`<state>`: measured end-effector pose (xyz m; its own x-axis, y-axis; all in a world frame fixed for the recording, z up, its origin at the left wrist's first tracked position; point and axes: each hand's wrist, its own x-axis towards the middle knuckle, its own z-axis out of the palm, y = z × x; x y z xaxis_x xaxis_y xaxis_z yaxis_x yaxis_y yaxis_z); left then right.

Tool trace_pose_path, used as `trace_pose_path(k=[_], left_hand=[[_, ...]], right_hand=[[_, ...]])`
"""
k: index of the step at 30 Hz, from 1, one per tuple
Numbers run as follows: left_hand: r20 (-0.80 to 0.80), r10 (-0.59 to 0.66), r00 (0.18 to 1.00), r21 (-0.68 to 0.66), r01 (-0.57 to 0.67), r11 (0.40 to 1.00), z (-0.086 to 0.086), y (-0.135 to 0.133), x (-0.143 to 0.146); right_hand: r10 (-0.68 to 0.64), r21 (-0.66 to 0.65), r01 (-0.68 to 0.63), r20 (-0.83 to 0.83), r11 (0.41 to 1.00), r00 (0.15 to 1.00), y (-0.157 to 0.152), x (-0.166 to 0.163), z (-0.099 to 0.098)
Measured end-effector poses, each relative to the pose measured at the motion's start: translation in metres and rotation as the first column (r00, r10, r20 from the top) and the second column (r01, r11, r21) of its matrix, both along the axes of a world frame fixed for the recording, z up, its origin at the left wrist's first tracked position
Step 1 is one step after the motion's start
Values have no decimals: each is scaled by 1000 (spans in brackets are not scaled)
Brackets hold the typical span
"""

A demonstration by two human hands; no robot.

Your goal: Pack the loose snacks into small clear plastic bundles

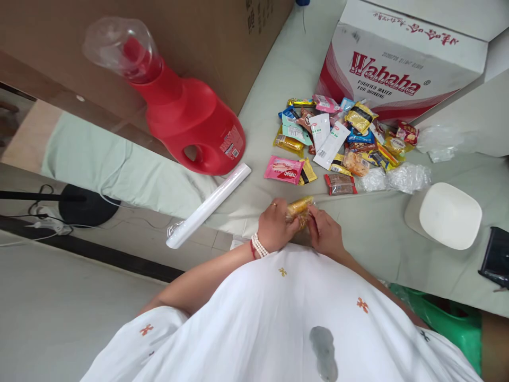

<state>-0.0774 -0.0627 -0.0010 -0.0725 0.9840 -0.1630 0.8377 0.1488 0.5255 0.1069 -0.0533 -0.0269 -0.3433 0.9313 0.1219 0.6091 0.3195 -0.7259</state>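
Close to my body, at the near edge of the cloth-covered table, both hands are closed on a yellow snack packet with clear plastic film about it. My left hand grips its left end, beaded bracelet at the wrist. At the right, my right hand pinches the film with thumb and fingers. Part of the packet is hidden by the hands. Just beyond lie a pink snack packet and a brown-red one. A white roll of film rests to the left, its end over the table edge.
A heap of small snack packets lies before a Wahaha water carton. Crumpled film bundles sit beside a white container. At left stands a red jug against a large brown box. A dark phone-like object is far right.
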Motion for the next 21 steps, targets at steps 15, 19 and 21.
trace_pose_path(k=[15,19,21], left_hand=[[870,-97,484,3,191,981,7,20,21],[892,111,439,-54,-141,989,9,10,-18],[858,143,494,1,-279,960,10,3,-42]], right_hand=[[-673,-763,-56,-600,644,433,2,10,13],[-681,-567,377,-604,733,415,25,115,46],[-676,-359,626,-628,692,386,41,189,67]])
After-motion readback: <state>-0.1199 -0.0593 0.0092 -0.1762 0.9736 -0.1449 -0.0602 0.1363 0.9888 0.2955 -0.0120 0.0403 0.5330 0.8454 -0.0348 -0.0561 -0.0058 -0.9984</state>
